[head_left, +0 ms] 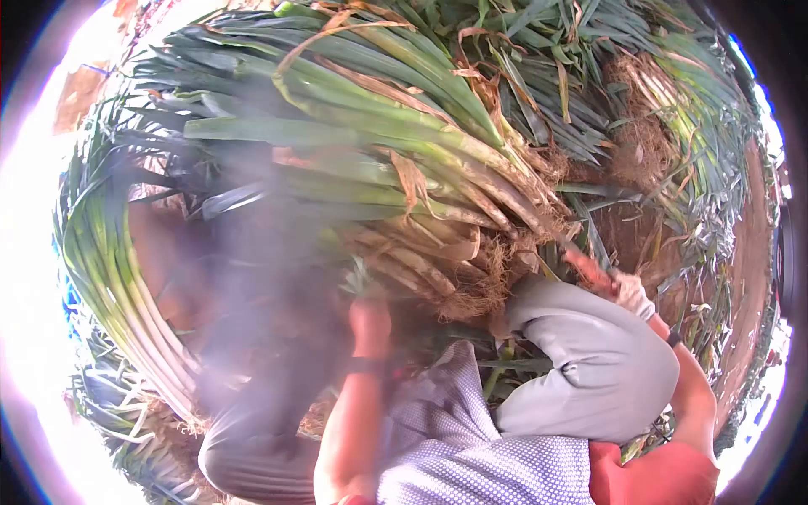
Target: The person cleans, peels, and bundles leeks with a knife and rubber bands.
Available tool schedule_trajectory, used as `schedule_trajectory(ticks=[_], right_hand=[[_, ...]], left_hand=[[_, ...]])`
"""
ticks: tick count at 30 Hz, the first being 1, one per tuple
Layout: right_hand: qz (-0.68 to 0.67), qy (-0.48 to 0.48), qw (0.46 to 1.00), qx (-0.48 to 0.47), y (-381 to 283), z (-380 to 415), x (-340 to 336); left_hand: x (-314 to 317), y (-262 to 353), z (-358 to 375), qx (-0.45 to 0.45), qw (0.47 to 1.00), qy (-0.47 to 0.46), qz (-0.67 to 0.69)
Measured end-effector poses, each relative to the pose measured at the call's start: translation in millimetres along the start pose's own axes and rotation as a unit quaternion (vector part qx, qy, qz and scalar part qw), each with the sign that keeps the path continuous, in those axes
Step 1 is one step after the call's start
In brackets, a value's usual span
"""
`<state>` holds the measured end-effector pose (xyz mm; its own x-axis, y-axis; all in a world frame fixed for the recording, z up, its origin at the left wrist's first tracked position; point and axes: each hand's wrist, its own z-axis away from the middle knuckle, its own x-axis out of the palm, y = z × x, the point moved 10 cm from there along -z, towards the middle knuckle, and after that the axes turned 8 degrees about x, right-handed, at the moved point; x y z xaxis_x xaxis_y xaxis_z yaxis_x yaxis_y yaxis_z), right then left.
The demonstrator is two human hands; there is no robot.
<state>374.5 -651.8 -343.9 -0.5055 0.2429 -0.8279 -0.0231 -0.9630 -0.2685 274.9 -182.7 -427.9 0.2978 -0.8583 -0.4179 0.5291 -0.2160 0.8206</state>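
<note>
My right hand [633,296], whitish over the knuckles, is closed on a slim orange-red thing [591,269] whose tip points at the leek roots above my knee. My left hand [370,321] is blurred, its fingers smeared, with a bit of green showing just beyond them beside the leeks. Across the middle lies a large heap of leeks [471,172], green leaves to the left and pale stems to the right. Their brown, soil-covered roots [471,290] hang between my two hands, close to my grey-trousered knee [589,353].
A bundle of slender leeks [135,311] stands curved on the left, with more pale leeks [139,438] below it. Other rooted leeks [644,126] lie at the upper right by brown ground [745,278]. A hazy smear blurs the left centre.
</note>
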Motion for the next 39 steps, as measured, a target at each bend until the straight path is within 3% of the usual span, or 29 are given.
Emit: schedule_trajectory(ticks=[1,3,4,5,6,7,10,11,13,14,15,17,18,21,23,24,25,26,27,28,29,30,31,32,33,35,36,37,39], right_hand=[[0.146,-0.020,0.989,0.022,-47,-11,-13],[0.153,0.035,0.987,-0.046,-83,-20,-44],[0.141,0.046,0.989,-0.018,-96,-29,-61],[0.126,0.112,0.984,-0.053,-96,-46,-74],[0.092,0.097,0.990,-0.049,-117,-52,-95],[0.038,0.073,0.995,-0.049,-147,-53,-116],[-0.046,0.075,0.980,-0.180,-247,-34,-170],[-0.049,0.103,0.964,-0.241,-287,-12,-189],[-0.150,0.039,0.914,-0.375,-363,30,-203],[-0.118,0.064,0.886,-0.443,-406,71,-214],[-0.117,0.097,0.853,-0.500,-441,118,-224],[-0.103,0.174,0.712,-0.673,-486,196,-229],[-0.110,0.085,0.732,-0.668,-505,216,-215],[-0.119,-0.183,0.764,-0.608,-545,297,-153],[-0.128,-0.354,0.761,-0.529,-547,334,-115],[-0.128,-0.345,0.767,-0.526,-545,338,-112],[-0.221,-0.422,0.744,-0.468,-543,335,-104],[-0.309,-0.492,0.707,-0.403,-540,336,-100],[-0.304,-0.487,0.714,-0.401,-541,346,-102],[-0.294,-0.382,0.787,-0.386,-539,341,-116],[-0.279,-0.269,0.845,-0.368,-538,338,-133],[-0.275,-0.242,0.857,-0.363,-541,344,-142],[-0.269,-0.233,0.860,-0.366,-548,336,-139],[-0.269,-0.149,0.822,-0.480,-565,329,-150],[-0.264,-0.084,0.795,-0.540,-575,337,-161],[-0.249,0.073,0.729,-0.634,-587,357,-184],[-0.292,0.078,0.763,-0.572,-587,341,-202],[-0.335,0.082,0.792,-0.505,-585,322,-219],[-0.342,0.136,0.805,-0.465,-570,273,-261]], left_hand=[[-16,15,5,-0.010,0.989,0.049,0.141],[-63,80,22,-0.038,0.972,0.035,0.229],[-91,112,33,-0.037,0.959,0.041,0.279],[-122,139,45,-0.007,0.937,0.074,0.343],[-156,149,55,0.005,0.935,0.084,0.344],[-213,164,70,0.097,0.941,0.144,0.289],[-306,237,148,0.286,0.906,0.265,0.167],[-311,261,187,0.258,0.873,0.336,0.240],[-337,259,234,0.230,0.824,0.412,0.314],[-321,269,219,0.222,0.845,0.161,0.459],[-315,282,230,0.244,0.821,0.087,0.508],[-302,308,258,0.258,0.764,-0.068,0.588],[-310,318,272,0.279,0.876,-0.019,0.392],[-316,322,291,0.267,0.831,0.012,0.487],[-337,352,315,0.421,0.805,0.000,0.418],[-351,356,321,0.460,0.792,-0.008,0.401],[-364,359,326,0.497,0.777,-0.015,0.385],[-365,348,314,0.442,0.775,-0.122,0.435],[-357,336,309,0.416,0.764,-0.176,0.461],[-350,325,305,0.386,0.752,-0.228,0.483],[-351,306,289,0.398,0.798,-0.114,0.439],[-348,289,274,0.377,0.809,-0.079,0.445],[-344,273,260,0.354,0.818,-0.044,0.451],[-331,265,256,0.362,0.811,-0.044,0.457],[-295,257,256,0.334,0.839,-0.090,0.421],[-235,267,282,0.316,0.799,-0.270,0.435],[-224,261,285,0.320,0.828,-0.292,0.355],[-214,242,275,0.275,0.835,-0.297,0.373],[-224,213,259,0.227,0.872,-0.236,0.364]])
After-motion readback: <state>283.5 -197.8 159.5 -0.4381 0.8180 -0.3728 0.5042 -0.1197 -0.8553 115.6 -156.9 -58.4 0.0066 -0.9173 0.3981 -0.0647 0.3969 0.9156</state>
